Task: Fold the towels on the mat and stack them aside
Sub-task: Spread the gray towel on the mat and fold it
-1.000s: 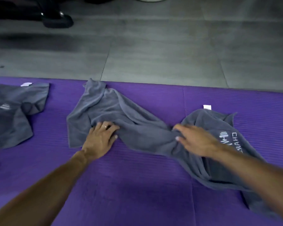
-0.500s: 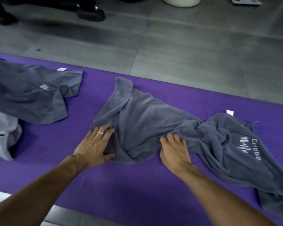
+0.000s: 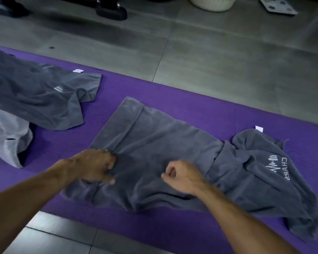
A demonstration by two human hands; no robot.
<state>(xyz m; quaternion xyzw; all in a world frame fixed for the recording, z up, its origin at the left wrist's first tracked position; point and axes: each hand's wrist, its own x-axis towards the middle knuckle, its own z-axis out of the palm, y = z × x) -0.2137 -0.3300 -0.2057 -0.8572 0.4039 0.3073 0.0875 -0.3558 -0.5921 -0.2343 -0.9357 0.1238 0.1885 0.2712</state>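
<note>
Mats: one purple ribbed foam mat.
Dark grey terry towels: two, one spread under the hands, one lying at left.
Pale grey cloths: one, crumpled beneath the left towel.
White sewn tags: two, and.
Printed white logos: two, and.
Bare hands: two, left, right.
White round tubs: one, cut off at the top edge.
</note>
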